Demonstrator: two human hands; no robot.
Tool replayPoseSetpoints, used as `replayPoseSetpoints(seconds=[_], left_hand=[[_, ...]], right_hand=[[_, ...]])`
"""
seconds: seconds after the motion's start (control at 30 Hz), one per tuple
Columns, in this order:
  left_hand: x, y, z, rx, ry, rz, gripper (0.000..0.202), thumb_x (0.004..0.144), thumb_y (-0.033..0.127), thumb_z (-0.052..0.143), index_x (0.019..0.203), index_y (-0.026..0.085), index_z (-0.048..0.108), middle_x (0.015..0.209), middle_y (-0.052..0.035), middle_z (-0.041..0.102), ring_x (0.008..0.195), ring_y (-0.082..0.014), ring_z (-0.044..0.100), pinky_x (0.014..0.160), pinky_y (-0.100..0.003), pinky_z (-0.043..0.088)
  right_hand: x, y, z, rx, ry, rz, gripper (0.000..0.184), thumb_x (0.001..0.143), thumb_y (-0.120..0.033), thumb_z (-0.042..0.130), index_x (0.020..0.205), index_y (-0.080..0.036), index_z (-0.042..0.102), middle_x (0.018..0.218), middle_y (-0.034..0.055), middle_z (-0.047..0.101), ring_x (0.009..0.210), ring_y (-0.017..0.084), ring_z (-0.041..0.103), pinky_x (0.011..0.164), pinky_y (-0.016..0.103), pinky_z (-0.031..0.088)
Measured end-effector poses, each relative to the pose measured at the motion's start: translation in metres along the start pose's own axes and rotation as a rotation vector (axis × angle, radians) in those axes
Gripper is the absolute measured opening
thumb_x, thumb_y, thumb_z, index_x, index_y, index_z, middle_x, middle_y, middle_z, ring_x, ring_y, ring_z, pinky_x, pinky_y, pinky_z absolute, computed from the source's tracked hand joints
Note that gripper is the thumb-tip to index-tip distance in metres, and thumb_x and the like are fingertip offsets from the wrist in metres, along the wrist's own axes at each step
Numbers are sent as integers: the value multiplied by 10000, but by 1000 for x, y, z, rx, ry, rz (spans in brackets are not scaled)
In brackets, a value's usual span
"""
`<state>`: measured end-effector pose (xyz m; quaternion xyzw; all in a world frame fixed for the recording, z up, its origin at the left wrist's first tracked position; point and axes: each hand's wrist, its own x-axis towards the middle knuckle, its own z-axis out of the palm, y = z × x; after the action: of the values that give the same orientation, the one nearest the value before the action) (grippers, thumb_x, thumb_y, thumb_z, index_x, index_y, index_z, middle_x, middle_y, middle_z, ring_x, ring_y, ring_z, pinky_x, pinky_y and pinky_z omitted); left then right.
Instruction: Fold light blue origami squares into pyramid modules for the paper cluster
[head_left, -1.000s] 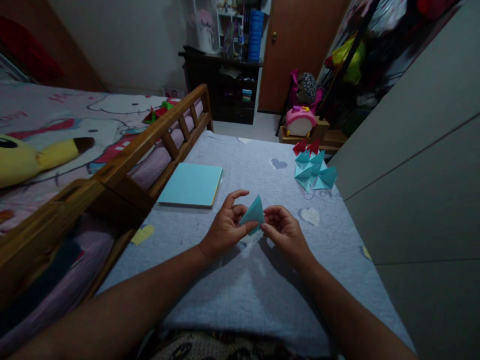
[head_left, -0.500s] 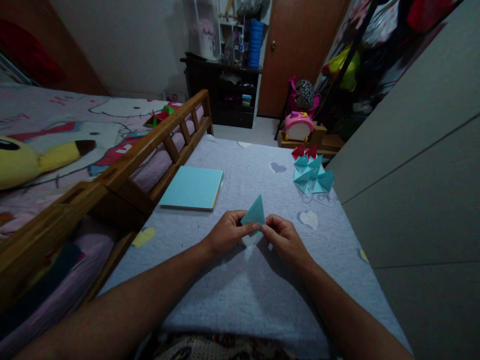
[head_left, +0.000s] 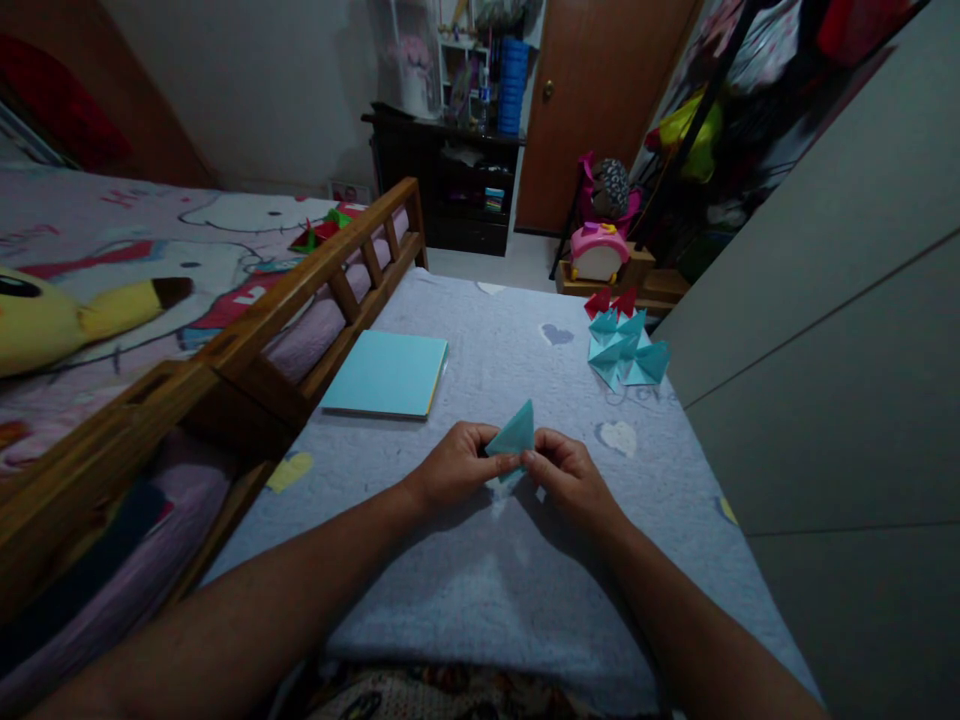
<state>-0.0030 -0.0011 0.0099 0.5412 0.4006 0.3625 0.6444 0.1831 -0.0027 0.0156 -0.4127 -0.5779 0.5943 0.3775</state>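
Note:
A small piece of folded light-blue paper [head_left: 514,432] is held between my two hands above the bed sheet, one pointed corner sticking up. My left hand [head_left: 459,464] pinches it from the left, thumb lying across its lower front. From the other side, my right hand [head_left: 568,470] grips its lower right edge between thumb and fingertips. Both thumbs nearly meet at the front. Left of the hands lies a stack of square light-blue paper [head_left: 386,374]. Several folded blue paper pieces [head_left: 624,350] stand at the far right, with red folded paper [head_left: 609,303] behind them.
A wooden bed rail [head_left: 300,300] runs along the left, with a yellow plush toy [head_left: 82,318] beyond it. On the right rises a pale cabinet wall [head_left: 840,400]. Past the bed's far edge are a pink toy case [head_left: 598,252] and a dark cabinet [head_left: 442,185].
The folded paper has turned slightly in my fingers, its tip now lower and leaning further right. My hands stay in nearly the same place.

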Motion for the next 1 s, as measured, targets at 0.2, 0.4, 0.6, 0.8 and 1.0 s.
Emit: replayPoseSetpoints(seconds=[0.2, 0.4, 0.6, 0.8, 1.0], left_hand=[[0, -3, 3, 57, -71, -8, 310, 776, 426, 740, 753, 117, 722, 633, -8, 587, 568, -103, 473, 548, -227, 347], [-3, 3, 6, 131, -91, -17, 240, 759, 360, 698, 633, 158, 665, 549, 20, 484, 509, -92, 368, 484, -231, 270], [-5, 8, 7, 178, -154, -19, 224, 749, 343, 670, 628, 155, 677, 551, 12, 492, 503, -98, 379, 466, -228, 273], [-5, 4, 3, 184, -207, -42, 237, 760, 352, 659, 721, 138, 752, 601, -24, 581, 517, -123, 458, 506, -251, 321], [-4, -1, 3, 183, -181, -46, 228, 782, 354, 673, 715, 145, 736, 602, -12, 569, 527, -117, 441, 520, -249, 309]], right_hand=[[2, -1, 1, -6, 9, -31, 236, 797, -415, 723, 808, -184, 674, 752, 13, 649, 689, 149, 564, 672, 299, 450], [0, -3, -5, 20, 76, -11, 271, 801, -422, 725, 708, -190, 619, 636, -21, 567, 601, 126, 496, 584, 271, 394], [3, -7, -10, 62, 161, -35, 277, 761, -430, 748, 689, -199, 614, 615, -30, 536, 584, 124, 473, 581, 271, 393], [2, -10, -14, 17, 216, -93, 246, 806, -385, 708, 668, -201, 622, 606, -31, 525, 594, 125, 472, 592, 271, 383], [2, -10, -15, 75, 319, -112, 250, 856, -449, 644, 785, -210, 649, 639, -23, 553, 601, 133, 502, 610, 276, 427]])
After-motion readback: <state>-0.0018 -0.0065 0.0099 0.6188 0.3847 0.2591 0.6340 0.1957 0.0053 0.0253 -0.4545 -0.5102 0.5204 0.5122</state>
